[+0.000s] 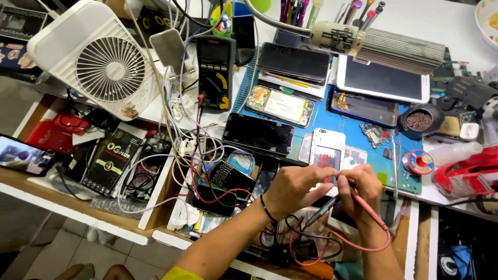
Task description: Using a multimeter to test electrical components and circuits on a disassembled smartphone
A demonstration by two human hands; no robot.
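Opened white phone point(326, 151) on the blue mat point(358, 132), just beyond both hands: left hand point(295, 189) pinching a black probe point(321, 210), right hand point(363, 189) gripping a red probe point(365, 207).

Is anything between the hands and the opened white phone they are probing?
Nothing visible. The left hand and right hand meet right over the lower edge of the white phone, holding a black probe and a red probe.

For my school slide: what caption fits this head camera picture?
Both hands press red and black probes on an opened white phone at a cluttered repair bench.
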